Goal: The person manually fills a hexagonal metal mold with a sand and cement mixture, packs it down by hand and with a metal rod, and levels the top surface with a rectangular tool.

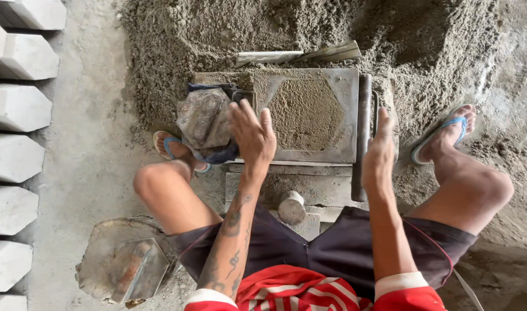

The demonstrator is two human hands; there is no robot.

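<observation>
At centre, 12 o'clock of the seated person: steel paver mould (305,115), hexagonal cavity packed level with sand-cement mix (305,112), not yet turned out. Left hand (252,135) open, flat on its 9 o'clock edge; right hand (379,151) open against side bar (362,135). Finished pavers (16,155) stacked at 9 o'clock.

Sand-filled mould (305,115) sits before the sand heap (275,29), finished blocks (16,109) apparently rowed left.

Paver-casting yard, sand heap (309,29), cast blocks (16,155)
</observation>
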